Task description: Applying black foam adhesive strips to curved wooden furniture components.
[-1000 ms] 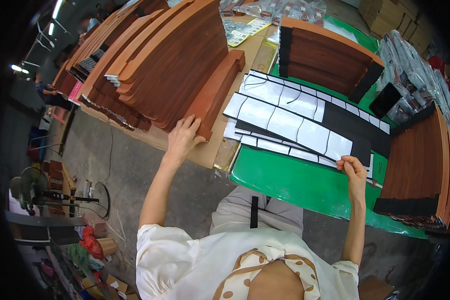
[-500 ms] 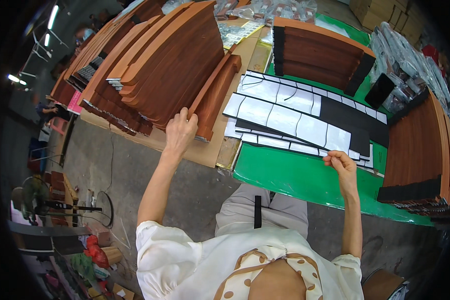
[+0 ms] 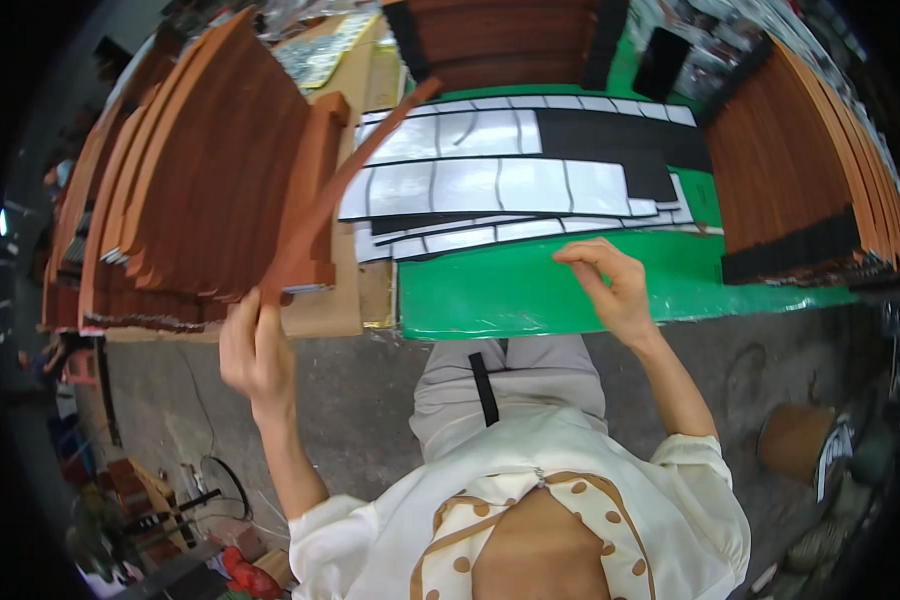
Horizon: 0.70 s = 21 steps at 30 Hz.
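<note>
A brown strip (image 3: 340, 190) had been lifted off the stacks (image 3: 200, 190), pinched in the left hand (image 3: 255, 350); the right hand (image 3: 610, 290), apparently empty and half-curled, had been drawn back over the green desk (image 3: 510, 290).

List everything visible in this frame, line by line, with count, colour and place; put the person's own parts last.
Lifted strip: one, reddish-brown, long and thin, raised at a slant off the left stacks.
Stacks of brown sheets: several, reddish-brown, on cardboard at the left.
Stack of brown sheets with black edge: one, at the right of the table.
Dark brown stack: one, far edge of the table.
Black-and-silver strips: several, overlapping, table middle.
Table: one, green top.
Cardboard: tan, under the left stacks.
Floor: grey concrete, clutter at lower left.
Left hand: grips the lifted strip's near end.
Right hand: on the green table edge, fingers near the silver strips.
</note>
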Each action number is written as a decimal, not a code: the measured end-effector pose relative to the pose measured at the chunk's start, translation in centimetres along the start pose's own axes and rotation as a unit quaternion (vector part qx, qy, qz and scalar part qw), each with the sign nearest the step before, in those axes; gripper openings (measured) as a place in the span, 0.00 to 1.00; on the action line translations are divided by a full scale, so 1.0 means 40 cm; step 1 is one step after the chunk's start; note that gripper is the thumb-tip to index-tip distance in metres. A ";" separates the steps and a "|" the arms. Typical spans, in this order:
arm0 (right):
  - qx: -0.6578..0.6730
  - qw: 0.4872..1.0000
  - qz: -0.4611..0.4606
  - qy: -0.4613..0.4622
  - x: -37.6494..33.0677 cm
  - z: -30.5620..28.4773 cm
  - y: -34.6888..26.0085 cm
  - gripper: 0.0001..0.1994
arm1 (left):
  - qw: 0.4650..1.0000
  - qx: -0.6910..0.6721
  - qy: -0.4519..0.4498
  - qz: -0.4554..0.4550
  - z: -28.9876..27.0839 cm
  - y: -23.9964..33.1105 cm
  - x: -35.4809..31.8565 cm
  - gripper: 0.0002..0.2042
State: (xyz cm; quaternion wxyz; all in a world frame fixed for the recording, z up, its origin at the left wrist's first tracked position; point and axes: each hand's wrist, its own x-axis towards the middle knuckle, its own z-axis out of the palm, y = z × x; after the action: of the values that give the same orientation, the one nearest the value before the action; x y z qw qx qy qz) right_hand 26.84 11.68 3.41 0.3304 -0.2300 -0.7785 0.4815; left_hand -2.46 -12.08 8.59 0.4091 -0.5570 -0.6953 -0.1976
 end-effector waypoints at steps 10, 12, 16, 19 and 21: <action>-0.433 0.881 -0.190 -0.007 -0.054 -0.019 0.057 0.24 | 0.903 -0.420 -0.063 -0.064 0.110 0.267 -0.055 0.11; -0.400 0.899 -0.176 -0.001 -0.050 -0.030 0.077 0.19 | 0.887 -0.444 -0.098 -0.086 0.167 0.274 -0.053 0.12; -0.389 0.916 -0.094 -0.022 -0.051 -0.022 0.143 0.18 | 0.843 -0.488 -0.175 -0.142 0.275 0.275 -0.076 0.13; -0.387 0.916 -0.076 -0.071 -0.049 -0.012 0.180 0.19 | 0.839 -0.473 -0.223 -0.150 0.297 0.272 -0.071 0.14; -0.383 0.916 -0.054 -0.108 -0.039 -0.019 0.178 0.18 | 0.841 -0.471 -0.226 -0.143 0.299 0.270 -0.058 0.13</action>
State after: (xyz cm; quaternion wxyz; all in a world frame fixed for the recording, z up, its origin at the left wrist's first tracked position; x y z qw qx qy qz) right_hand 28.74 14.17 -3.22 0.1564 -0.2433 -0.9454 0.1505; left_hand 3.56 -1.51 -2.24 -0.1040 -0.6060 -0.6637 -0.4259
